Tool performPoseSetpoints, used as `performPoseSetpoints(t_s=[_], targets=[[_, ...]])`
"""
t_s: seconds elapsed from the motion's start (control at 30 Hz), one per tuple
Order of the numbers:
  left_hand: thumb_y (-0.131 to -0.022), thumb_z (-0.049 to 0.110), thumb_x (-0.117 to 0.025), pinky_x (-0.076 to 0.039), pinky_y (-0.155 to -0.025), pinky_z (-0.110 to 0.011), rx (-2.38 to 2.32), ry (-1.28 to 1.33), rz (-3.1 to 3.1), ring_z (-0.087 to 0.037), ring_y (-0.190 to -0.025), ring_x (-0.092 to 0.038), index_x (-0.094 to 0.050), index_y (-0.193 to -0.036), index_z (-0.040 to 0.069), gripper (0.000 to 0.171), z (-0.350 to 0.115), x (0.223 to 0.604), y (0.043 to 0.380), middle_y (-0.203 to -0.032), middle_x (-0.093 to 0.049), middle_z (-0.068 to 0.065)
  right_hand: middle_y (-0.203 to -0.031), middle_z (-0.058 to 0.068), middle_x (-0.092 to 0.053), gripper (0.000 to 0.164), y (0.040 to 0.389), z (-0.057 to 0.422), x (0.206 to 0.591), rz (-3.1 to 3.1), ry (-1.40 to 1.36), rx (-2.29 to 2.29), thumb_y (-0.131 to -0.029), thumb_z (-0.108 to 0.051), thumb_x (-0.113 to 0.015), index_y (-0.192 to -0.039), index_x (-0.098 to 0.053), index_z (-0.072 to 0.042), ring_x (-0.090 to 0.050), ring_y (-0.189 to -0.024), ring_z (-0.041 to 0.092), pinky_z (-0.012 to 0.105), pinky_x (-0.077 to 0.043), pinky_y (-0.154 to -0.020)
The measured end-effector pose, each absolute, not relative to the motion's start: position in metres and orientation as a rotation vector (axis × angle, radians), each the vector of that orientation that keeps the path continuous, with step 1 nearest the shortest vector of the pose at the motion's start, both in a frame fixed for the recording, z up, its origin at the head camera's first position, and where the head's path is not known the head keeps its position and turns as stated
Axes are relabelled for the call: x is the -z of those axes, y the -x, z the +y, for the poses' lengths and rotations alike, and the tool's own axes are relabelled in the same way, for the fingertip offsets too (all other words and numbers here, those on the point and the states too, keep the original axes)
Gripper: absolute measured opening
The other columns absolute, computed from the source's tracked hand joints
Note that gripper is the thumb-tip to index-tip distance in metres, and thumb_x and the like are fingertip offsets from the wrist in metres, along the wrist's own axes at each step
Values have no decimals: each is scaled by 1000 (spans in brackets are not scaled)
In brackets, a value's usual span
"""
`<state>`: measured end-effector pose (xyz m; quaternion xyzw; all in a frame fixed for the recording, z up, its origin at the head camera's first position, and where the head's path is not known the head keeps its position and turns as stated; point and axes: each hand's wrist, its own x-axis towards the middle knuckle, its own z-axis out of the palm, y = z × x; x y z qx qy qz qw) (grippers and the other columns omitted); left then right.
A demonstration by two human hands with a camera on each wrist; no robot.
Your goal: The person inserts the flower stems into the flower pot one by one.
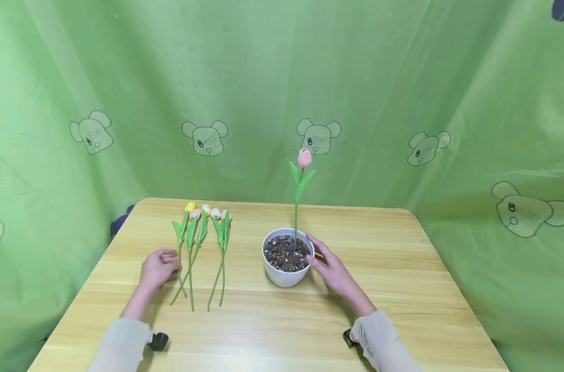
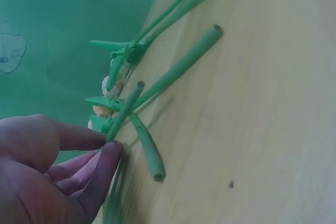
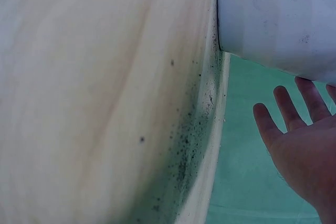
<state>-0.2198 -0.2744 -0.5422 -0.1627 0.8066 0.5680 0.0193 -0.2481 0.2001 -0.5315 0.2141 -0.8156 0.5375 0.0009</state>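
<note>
Green stem [image 2: 124,111] in left hand [image 1: 157,270], thumb-and-finger pinch, well left of the pot [image 1: 284,279]; lift gently past the crossed stems [image 2: 178,68] imo. Right hand [image 1: 332,271], fingers spread, against the pot's right side, handy for steadying. Pink flower [image 1: 304,158] upright in the pot, so no bumping.

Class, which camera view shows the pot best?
The head view: nearly all of the pot shows, with its rim, the soil inside and a pink flower standing in it. The right wrist view shows only part of its outer wall, beside the right hand. The left wrist view shows none of it.
</note>
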Motion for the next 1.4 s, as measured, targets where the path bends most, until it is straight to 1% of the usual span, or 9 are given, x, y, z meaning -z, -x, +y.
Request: performPoseSetpoints(t_s=[0.43,0.7,1.0,1.23,1.33,1.4], targets=[[-95,-5,-65,-66,-75,-26,-1858,514,2407,-14,-87,-69,-47,-148,-6,55,-278,534,210,-135,-55,-29,-159,25,-43,60,247,200,532,-2568,-665,-1697,-105,-19,-60,-161,-37,-15,-48,-140,49,61,-43,-117],[-98,-3,-64,-65,-73,-25,-1935,440,2403,-13,-80,-69,-46,-151,-3,56,-275,529,206,-136,-53,-27,-160,24,-42,60,247,200,532,-2581,-651,-1702,-106,-20,-60,-161,-36,-16,-47,-141,48,59,-43,-117],[-98,0,-66,-66,-77,-28,-2022,374,2392,-15,-85,-73,-47,-152,2,57,-265,529,207,-137,-55,-27,-159,25,-43,61,248,199,533,-2584,-638,-1723,-106,-21,-60,-161,-35,-16,-48,-141,47,56,-44,-116],[-96,-5,-65,-67,-81,-33,-2089,287,2383,-20,-93,-73,-49,-150,4,57,-245,522,205,-135,-55,-27,-160,24,-41,61,247,199,532,-2590,-621,-1735,-106,-22,-60,-161,-35,-17,-47,-142,47,57,-43,-117],[-96,-5,-65,-66,-82,-34,-2126,249,2371,-19,-93,-72,-50,-150,6,57,-235,516,203,-134,-55,-26,-160,24,-42,61,247,198,532,-2588,-617,-1742,-106,-22,-60,-161,-36,-17,-46,-142,48,57,-43,-117],[-96,-5,-65,-66,-83,-35,-2143,228,2365,-16,-90,-71,-51,-150,7,57,-229,511,202,-135,-55,-26,-160,24,-41,61,247,198,532,-2586,-619,-1745,-106,-22,-60,-161,-35,-17,-46,-142,48,57,-43,-117]])
